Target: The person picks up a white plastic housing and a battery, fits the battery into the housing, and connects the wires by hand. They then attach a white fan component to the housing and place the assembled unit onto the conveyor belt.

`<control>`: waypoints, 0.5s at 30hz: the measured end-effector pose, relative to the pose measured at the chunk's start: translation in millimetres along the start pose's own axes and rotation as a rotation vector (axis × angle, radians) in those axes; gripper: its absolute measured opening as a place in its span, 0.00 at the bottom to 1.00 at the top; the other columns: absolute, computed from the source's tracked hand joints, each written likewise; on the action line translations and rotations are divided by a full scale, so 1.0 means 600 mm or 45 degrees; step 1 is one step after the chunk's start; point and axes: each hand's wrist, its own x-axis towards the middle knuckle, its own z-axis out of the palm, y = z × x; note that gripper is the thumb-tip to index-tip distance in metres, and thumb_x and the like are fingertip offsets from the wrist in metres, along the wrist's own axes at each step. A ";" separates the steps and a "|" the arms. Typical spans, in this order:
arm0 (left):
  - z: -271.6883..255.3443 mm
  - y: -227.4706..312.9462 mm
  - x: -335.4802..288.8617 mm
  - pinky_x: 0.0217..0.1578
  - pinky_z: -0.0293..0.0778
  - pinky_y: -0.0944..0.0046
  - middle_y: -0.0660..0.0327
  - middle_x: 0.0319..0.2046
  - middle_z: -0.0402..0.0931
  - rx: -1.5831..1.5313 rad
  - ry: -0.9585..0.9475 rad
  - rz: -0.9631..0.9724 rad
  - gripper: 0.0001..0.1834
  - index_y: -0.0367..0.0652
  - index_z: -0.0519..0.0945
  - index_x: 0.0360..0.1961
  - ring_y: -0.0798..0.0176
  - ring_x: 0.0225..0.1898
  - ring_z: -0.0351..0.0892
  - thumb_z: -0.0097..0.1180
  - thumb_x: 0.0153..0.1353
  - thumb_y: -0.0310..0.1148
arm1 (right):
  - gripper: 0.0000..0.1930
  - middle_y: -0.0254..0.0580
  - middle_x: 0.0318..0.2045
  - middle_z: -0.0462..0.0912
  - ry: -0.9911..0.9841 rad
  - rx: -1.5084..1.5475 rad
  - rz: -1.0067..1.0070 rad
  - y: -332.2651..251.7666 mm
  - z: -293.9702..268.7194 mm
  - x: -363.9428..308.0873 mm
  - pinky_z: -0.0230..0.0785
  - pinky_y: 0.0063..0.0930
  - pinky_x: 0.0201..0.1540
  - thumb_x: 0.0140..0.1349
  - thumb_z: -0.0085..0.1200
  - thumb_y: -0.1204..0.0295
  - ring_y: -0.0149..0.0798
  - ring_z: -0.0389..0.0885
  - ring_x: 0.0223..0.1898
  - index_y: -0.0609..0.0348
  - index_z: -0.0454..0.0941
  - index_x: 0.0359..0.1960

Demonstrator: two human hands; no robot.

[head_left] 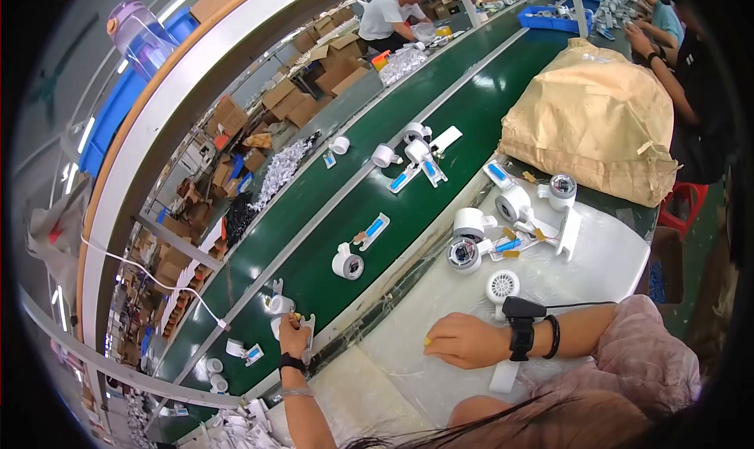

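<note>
My left hand [294,339] reaches over the green conveyor belt, its fingers closed on a white handheld fan part [309,333]. Another white fan housing [279,304] lies just beyond the fingertips. My right hand [468,341] is curled, palm down, above the plastic-covered table; whatever is in its fingers is hidden. Something small and yellow shows at its fingertips. Under the right wrist lies a white handheld fan with a round grille [502,286]; the wrist hides its middle. Farther up the table is a cluster of fan parts [469,223], some with blue batteries showing.
More white fan parts [347,262] lie spaced along the belt [314,213]. A large brown paper sack [589,119] stands at the table's far right. A white cable [169,288] hangs at left. Co-workers sit farther along the line; a red stool [685,206] is at right.
</note>
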 end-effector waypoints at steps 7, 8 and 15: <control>0.026 0.179 -0.207 0.43 0.70 0.66 0.61 0.42 0.68 -0.643 -0.390 0.276 0.26 0.46 0.75 0.51 0.64 0.43 0.71 0.57 0.47 0.19 | 0.12 0.38 0.39 0.76 0.027 -0.033 0.078 -0.017 -0.006 -0.001 0.65 0.38 0.46 0.54 0.56 0.76 0.43 0.75 0.45 0.56 0.76 0.41; 0.030 0.207 -0.239 0.42 0.70 0.67 0.62 0.43 0.67 -0.554 -0.509 0.414 0.26 0.47 0.74 0.52 0.65 0.42 0.71 0.56 0.48 0.19 | 0.13 0.37 0.39 0.76 0.043 -0.053 0.110 -0.021 -0.007 0.005 0.64 0.40 0.49 0.53 0.56 0.76 0.43 0.74 0.46 0.56 0.76 0.42; 0.066 0.314 -0.366 0.46 0.68 0.63 0.55 0.44 0.66 -0.307 -0.889 0.854 0.25 0.42 0.71 0.54 0.58 0.47 0.68 0.57 0.52 0.23 | 0.14 0.34 0.41 0.78 -0.071 -0.475 -0.143 -0.021 -0.022 0.001 0.58 0.40 0.62 0.52 0.58 0.72 0.37 0.76 0.49 0.50 0.78 0.43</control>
